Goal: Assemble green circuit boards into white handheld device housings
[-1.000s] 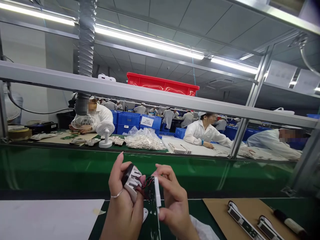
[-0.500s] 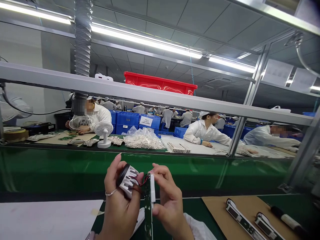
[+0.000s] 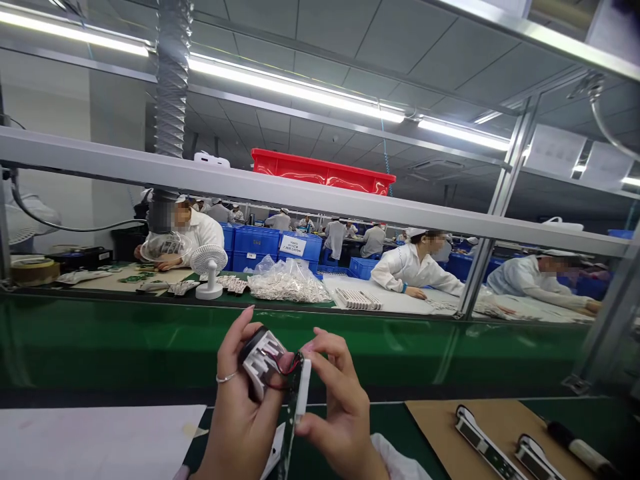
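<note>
My left hand, with a ring on one finger, is closed around a small round black-and-white part with red and black wires. My right hand pinches a long narrow circuit board with a white strip, held upright and edge-on. The wires run from the round part to the board. Both hands are raised above the near bench, just in front of the green conveyor belt.
A white sheet lies at the lower left. A brown mat at the lower right carries two long white housings and a marker pen. Across the belt, people in white coats work beside a small fan and bagged parts.
The hands stay together with the same parts; the board has tilted slightly and the view has shifted a little.
</note>
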`<state>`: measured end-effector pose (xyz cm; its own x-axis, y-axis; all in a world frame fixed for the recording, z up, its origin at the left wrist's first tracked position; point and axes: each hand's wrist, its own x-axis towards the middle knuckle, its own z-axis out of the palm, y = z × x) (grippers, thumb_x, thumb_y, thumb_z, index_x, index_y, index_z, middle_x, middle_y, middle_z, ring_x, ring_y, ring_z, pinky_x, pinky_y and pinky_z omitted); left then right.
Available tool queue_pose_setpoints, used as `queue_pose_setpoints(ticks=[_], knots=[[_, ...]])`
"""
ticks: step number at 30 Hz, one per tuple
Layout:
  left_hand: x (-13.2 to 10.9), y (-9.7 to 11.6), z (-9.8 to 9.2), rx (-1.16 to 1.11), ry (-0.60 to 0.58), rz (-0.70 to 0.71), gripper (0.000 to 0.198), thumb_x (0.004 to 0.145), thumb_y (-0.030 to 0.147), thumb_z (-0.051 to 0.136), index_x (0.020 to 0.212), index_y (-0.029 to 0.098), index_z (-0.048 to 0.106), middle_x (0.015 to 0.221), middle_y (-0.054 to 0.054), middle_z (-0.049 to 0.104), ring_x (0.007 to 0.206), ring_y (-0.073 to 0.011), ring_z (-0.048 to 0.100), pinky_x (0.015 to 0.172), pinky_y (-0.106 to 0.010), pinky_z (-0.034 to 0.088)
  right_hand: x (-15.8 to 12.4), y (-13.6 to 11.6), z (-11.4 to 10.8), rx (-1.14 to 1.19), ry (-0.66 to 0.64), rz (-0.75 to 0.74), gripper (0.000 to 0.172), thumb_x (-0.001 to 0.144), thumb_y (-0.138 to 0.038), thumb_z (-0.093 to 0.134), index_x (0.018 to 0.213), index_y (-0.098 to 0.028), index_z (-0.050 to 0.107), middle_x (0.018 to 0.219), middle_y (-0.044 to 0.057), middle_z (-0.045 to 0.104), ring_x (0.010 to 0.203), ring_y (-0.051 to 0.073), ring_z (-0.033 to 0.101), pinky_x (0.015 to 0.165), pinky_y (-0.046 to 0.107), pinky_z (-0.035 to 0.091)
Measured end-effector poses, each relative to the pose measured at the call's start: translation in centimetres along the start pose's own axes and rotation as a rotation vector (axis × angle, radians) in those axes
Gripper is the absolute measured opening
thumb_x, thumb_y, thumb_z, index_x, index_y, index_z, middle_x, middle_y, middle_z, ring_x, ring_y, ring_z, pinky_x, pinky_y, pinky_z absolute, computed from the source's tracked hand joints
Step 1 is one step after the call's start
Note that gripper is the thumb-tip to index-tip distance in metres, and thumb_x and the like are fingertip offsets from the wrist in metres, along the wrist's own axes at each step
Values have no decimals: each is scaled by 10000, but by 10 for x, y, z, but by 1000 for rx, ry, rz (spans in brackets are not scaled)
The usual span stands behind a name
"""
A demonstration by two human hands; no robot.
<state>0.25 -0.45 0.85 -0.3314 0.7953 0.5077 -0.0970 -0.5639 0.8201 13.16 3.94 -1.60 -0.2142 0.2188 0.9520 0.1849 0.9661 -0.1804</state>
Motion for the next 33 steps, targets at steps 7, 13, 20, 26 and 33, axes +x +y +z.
queue_pose_setpoints(ticks=[7, 13, 20, 26, 33], knots=[[4, 7, -8, -315, -187, -150, 777, 691, 481, 723, 1337, 324, 319, 933, 2, 588, 756, -142, 566, 707, -221, 478, 8, -7, -10, -313, -68, -202, 441, 893, -460, 530, 1263, -224, 489, 1056, 90, 562, 1008, 233, 553, 1016, 548, 367], [-1, 18, -4, -242, -98, -129, 651, 761, 350, 699, 1322, 307, 370, 682, 48, 591, 579, -94, 506, 569, -167, 437, 10, -9, -13, -357, -60, -252, 358, 893, -379, 563, 1209, -219, 510, 1022, 73, 601, 996, 222, 554, 1006, 525, 386], [-5, 31, 1, -182, -18, -177, 550, 744, 368, 702, 1228, 271, 459, 699, 26, 632, 652, -125, 561, 634, -170, 486, 11, -14, -17, -430, -42, -335, 292, 857, -329, 623, 1114, -198, 576, 967, 56, 628, 970, 212, 564, 1025, 481, 382], [-2, 36, -2, -203, -45, -294, 623, 674, 357, 757, 1223, 244, 484, 690, 25, 613, 627, -128, 553, 598, -184, 476, 11, -17, -19, -503, -72, -347, 278, 836, -288, 650, 1095, -210, 586, 945, 36, 651, 951, 195, 585, 1056, 469, 367], [3, 32, -4, -335, -120, -425, 667, 659, 326, 774, 1252, 232, 482, 714, 25, 597, 655, -138, 553, 586, -210, 460, 16, -22, -18, -552, -59, -348, 233, 868, -224, 600, 1092, -166, 570, 926, 57, 665, 925, 172, 600, 1060, 444, 354]])
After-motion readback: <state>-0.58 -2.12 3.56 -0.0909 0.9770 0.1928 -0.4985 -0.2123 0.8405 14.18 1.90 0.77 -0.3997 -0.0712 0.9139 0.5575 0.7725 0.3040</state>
